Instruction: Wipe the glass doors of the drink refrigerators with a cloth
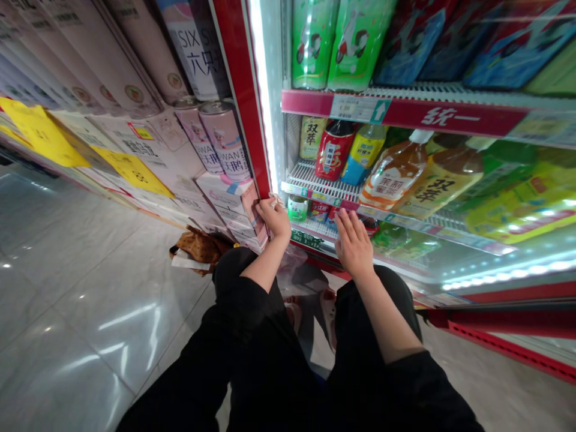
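My left hand [275, 219] is closed at the lit edge of the drinks fridge, with a crumpled whitish cloth [274, 201] in its fingers. Only a small part of the cloth shows. My right hand [354, 243] is open, palm down, its fingers straight and close together. Its fingertips are by the front edge of a lower shelf [330, 200], but I cannot tell whether they touch it. Behind that edge stand a red-labelled bottle [332, 150], a blue-and-yellow bottle [363, 155] and a large tea bottle [396, 171] with an orange-and-white label.
Pink cartons [234, 207] and tall cans [225, 138] are stacked left of the red fridge frame [240, 78]. A brown bag [195, 249] lies on the tiled floor [112, 282] by my left knee. Green bottles [312, 48] line the upper shelf. The red fridge base [508, 348] extends to the right.
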### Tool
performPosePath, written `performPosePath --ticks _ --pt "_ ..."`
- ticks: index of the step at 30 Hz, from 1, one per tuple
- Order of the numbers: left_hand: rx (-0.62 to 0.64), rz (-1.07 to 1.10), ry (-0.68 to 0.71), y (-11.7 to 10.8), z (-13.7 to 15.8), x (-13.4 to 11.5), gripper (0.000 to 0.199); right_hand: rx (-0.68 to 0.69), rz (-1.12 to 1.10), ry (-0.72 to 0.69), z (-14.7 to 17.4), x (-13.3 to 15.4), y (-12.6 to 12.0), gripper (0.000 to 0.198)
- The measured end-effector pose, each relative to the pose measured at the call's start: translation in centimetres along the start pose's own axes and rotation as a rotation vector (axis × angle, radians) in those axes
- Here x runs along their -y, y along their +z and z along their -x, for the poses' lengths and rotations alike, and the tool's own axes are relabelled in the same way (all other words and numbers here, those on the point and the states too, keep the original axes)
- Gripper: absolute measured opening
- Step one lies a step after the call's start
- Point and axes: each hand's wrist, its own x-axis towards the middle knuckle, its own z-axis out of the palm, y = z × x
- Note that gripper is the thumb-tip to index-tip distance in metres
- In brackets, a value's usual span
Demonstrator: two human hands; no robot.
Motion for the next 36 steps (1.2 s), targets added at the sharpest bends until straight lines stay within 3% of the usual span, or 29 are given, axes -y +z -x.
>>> performPosePath --ticks 3,7,12,17,21,24,29,36 --pt "0.052 0.012 0.052 -0.1 1.4 -0.5 0.044 -0.001 -0.005 0.005 0.1 0.1 0.0 0.078" --pt "0.083 0.04 0.115 -0.4 0.2 -1.8 0.038 -0.012 -0.004 -0.02 0.3 0.4 0.0 0.079" --pt "0.01 0.037 0.047 0.2 -0.9 -2.0 0.037 -0.006 -0.012 0.002 0.4 0.3 -0.1 0.083" --pt "0.003 0.02 -0.038 0.9 1.6 -0.9 0.037 -0.03 0.019 -0.008 0.5 0.1 -0.3 0.078" --pt "0.09 0.032 0.022 0.6 3.0 -1.1 0.04 -0.017 -0.006 -0.008 0.5 0.2 -0.2 0.08" --pt "0.135 0.049 0.084 0.2 2.3 -1.9 0.039 -0.009 -0.01 -0.014 0.4 0.4 -0.2 0.079" --pt "0.098 0.047 0.068 0.2 0.9 -2.3 0.037 0.011 -0.016 -0.001 0.4 0.5 -0.4 0.077" --pt "0.081 0.015 0.006 0.8 3.7 -1.4 0.039 0.01 -0.028 0.01 0.4 0.3 -0.7 0.077"
